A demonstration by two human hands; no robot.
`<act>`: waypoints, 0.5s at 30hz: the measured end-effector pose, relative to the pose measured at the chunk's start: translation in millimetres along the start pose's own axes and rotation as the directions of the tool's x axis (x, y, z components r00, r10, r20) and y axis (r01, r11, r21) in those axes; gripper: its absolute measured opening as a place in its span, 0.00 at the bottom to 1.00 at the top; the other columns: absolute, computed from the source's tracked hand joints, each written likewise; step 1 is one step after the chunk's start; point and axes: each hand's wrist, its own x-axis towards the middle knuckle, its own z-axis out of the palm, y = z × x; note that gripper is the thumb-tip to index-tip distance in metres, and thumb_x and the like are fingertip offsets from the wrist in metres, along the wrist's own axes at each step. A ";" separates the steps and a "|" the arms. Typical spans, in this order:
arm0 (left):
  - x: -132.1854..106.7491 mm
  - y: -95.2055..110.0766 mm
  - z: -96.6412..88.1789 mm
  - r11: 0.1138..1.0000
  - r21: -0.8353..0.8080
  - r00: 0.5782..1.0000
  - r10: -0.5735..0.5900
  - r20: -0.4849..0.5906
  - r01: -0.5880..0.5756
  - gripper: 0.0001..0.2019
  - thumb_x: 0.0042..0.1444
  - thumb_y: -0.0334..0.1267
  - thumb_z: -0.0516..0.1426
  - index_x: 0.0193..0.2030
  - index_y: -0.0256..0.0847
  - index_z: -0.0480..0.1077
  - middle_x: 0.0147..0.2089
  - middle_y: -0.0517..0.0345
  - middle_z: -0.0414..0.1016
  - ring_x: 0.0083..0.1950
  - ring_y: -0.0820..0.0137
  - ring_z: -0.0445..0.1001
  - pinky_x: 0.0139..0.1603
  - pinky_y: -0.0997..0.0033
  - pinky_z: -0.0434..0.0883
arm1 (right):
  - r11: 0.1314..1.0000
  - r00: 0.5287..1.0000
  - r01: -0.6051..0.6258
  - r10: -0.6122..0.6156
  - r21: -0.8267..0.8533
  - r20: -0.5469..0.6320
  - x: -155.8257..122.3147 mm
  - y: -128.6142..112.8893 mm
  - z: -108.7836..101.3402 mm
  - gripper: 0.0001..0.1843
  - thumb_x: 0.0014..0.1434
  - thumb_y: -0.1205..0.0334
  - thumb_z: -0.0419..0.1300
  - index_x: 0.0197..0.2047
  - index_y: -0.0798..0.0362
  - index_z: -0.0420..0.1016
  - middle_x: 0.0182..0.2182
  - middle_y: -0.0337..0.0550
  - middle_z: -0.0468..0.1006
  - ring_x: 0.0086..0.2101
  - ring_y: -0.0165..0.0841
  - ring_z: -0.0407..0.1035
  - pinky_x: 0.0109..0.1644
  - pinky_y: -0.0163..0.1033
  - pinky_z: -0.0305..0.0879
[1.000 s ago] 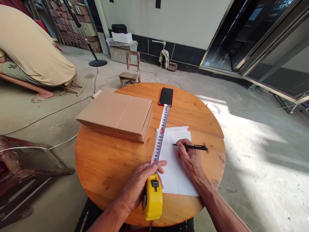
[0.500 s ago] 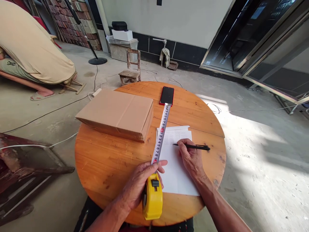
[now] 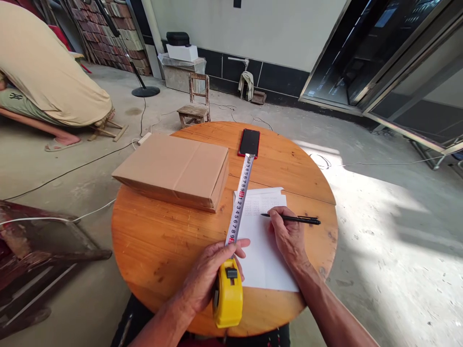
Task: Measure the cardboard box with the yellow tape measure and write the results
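Note:
My left hand (image 3: 208,274) is closed around a yellow tape measure (image 3: 227,299) at the near edge of the round wooden table (image 3: 162,241). Its blade (image 3: 241,193) runs away from me to a dark phone in a red case (image 3: 249,142). My right hand (image 3: 287,233) grips a black pen (image 3: 294,220) with the tip on a white sheet of paper (image 3: 262,250) that bears faint written lines near its top. A flat cardboard box (image 3: 173,169) lies on the table's left, beside the blade.
Another person in a beige shirt (image 3: 47,72) bends over at the far left. A small wooden chair (image 3: 195,103) stands beyond the table. Cables cross the concrete floor. A dark rusty frame (image 3: 39,250) sits at my left. Glass doors (image 3: 390,62) line the right.
The pen and my right hand shifted slightly right on the paper. The left hand and tape stay put.

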 end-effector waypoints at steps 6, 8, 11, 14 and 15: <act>-0.4 -1.3 0.9 1.000 0.008 1.000 0.000 -0.005 0.000 0.18 0.54 0.45 0.57 0.44 0.32 0.74 0.20 0.57 0.70 0.23 0.75 0.67 0.23 0.79 0.61 | 1.000 1.000 -0.018 0.018 0.005 -0.004 1.2 -0.1 0.9 0.12 0.59 0.57 0.53 0.26 0.52 0.66 0.15 0.31 0.62 0.18 0.26 0.56 0.22 0.32 0.52; 0.1 -1.7 1.0 1.000 0.008 1.000 0.001 -0.004 -0.001 0.18 0.53 0.45 0.58 0.43 0.32 0.74 0.20 0.57 0.70 0.23 0.75 0.67 0.22 0.79 0.61 | 1.000 1.000 -0.021 0.021 0.000 0.008 1.7 0.1 1.7 0.12 0.59 0.57 0.53 0.27 0.52 0.66 0.16 0.31 0.62 0.18 0.26 0.56 0.22 0.32 0.52; 0.6 -1.6 0.8 1.000 0.006 1.000 0.002 0.001 -0.002 0.18 0.53 0.45 0.58 0.43 0.32 0.74 0.21 0.57 0.71 0.23 0.76 0.67 0.22 0.80 0.61 | 1.000 1.000 -0.015 0.015 -0.016 0.018 2.3 1.2 2.3 0.12 0.59 0.57 0.53 0.27 0.52 0.66 0.17 0.32 0.62 0.20 0.27 0.57 0.24 0.33 0.53; 0.4 -0.8 0.5 1.000 -0.006 1.000 -0.003 0.007 0.003 0.18 0.53 0.45 0.58 0.44 0.32 0.74 0.20 0.57 0.70 0.22 0.76 0.67 0.22 0.79 0.61 | 0.999 1.000 -0.004 0.004 -0.043 0.019 2.5 2.4 2.2 0.11 0.59 0.57 0.53 0.27 0.52 0.67 0.18 0.33 0.63 0.21 0.27 0.57 0.25 0.34 0.53; 0.2 -0.5 0.4 1.000 -0.010 1.000 -0.005 0.007 0.005 0.18 0.54 0.45 0.58 0.44 0.32 0.74 0.20 0.57 0.70 0.22 0.76 0.67 0.22 0.79 0.61 | 0.999 1.000 -0.002 0.003 -0.049 0.022 2.6 2.7 2.2 0.11 0.59 0.57 0.53 0.27 0.52 0.67 0.18 0.33 0.63 0.21 0.27 0.57 0.25 0.34 0.53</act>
